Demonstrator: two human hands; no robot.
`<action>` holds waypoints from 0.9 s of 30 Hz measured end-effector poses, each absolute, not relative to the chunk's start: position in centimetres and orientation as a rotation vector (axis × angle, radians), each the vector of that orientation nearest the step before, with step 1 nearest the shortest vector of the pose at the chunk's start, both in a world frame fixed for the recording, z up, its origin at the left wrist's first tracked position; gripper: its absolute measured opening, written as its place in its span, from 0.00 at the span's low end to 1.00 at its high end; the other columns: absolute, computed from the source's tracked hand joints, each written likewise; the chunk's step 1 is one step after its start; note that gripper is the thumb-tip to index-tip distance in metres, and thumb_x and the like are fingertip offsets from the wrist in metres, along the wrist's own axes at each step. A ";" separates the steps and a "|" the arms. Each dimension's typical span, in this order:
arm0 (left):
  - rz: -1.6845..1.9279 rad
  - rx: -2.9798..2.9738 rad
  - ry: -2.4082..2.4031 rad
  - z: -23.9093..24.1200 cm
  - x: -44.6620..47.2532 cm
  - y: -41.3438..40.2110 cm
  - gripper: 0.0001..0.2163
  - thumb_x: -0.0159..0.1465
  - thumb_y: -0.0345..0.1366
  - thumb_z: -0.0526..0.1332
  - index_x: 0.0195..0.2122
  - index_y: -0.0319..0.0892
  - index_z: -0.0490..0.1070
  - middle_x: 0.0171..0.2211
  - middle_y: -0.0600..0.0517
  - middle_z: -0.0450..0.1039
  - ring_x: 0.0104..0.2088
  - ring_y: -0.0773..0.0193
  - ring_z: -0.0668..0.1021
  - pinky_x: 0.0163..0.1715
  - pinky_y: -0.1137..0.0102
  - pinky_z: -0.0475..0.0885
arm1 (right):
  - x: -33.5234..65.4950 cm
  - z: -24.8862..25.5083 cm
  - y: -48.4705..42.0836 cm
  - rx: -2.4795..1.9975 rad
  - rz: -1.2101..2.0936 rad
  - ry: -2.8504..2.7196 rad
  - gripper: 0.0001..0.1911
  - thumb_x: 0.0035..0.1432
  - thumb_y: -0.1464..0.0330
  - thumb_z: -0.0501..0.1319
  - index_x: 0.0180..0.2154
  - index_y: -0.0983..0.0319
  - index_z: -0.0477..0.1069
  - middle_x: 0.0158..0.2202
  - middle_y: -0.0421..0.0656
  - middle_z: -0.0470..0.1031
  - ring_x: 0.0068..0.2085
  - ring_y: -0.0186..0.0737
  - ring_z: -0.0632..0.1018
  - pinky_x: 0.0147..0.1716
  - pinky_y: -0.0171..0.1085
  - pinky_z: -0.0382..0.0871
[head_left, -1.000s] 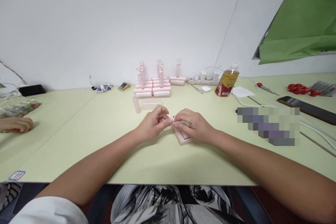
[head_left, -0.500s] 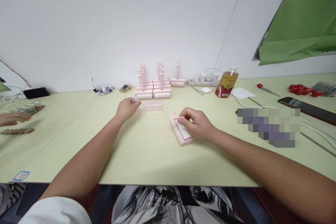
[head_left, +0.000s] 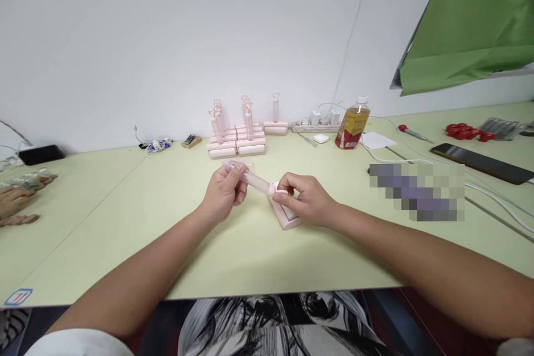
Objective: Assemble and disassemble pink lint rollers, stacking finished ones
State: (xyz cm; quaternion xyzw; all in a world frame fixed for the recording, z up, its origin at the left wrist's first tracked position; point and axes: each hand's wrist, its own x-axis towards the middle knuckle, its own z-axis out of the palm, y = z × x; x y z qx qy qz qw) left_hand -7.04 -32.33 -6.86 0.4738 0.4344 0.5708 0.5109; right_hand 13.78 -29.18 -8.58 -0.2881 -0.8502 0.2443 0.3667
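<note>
My left hand (head_left: pixel 225 192) is closed round a clear pink handle tube (head_left: pixel 252 179), which it holds slanted with its right end at the top of a pink lint roller base (head_left: pixel 286 216) lying on the pale green table (head_left: pixel 250 256). Over that base my right hand (head_left: pixel 302 197) is closed, thumb and fingers pinching its upper end where the tube meets it. A clear plastic cover (head_left: pixel 246 166) lies just behind my left hand.
Stacked pink rollers with upright handles (head_left: pixel 242 133) stand at the back centre. A drink bottle (head_left: pixel 351 124), power strip (head_left: pixel 315 125), cables, a screwdriver (head_left: pixel 411 132), red parts (head_left: pixel 465 131) and a phone (head_left: pixel 481 161) are to the right. Another person's hand (head_left: pixel 12 200) rests at far left.
My left hand reached out to the handle tube near the stack, picked it up and brought it back to the roller base. My right hand stayed on the base.
</note>
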 end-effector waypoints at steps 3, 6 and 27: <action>1.362 1.111 0.984 -7.1 -7.0 -32.3 0.21 0.54 0.54 0.67 0.34 0.43 0.64 0.16 0.61 0.64 0.12 0.73 0.64 0.10 0.78 0.54 | 13.8 -8.4 -29.2 -0.715 0.576 -2.254 0.14 0.63 0.58 0.57 0.30 0.60 0.64 0.25 0.37 0.68 0.26 0.33 0.67 0.27 0.32 0.58; 1.311 1.156 0.917 -7.2 -6.7 -32.5 0.18 0.55 0.48 0.67 0.30 0.44 0.60 0.15 0.62 0.63 0.11 0.73 0.64 0.09 0.78 0.53 | 13.7 -8.3 -29.5 -0.687 0.464 -2.406 0.16 0.67 0.58 0.51 0.31 0.60 0.64 0.26 0.41 0.69 0.27 0.36 0.68 0.29 0.34 0.58; 1.539 1.108 0.838 -8.8 -3.8 -34.5 0.13 0.61 0.45 0.60 0.29 0.41 0.63 0.11 0.62 0.59 0.10 0.73 0.62 0.11 0.78 0.54 | 13.0 -8.8 -31.1 -0.684 0.394 -2.431 0.17 0.67 0.60 0.46 0.26 0.58 0.54 0.21 0.39 0.62 0.23 0.35 0.63 0.26 0.34 0.52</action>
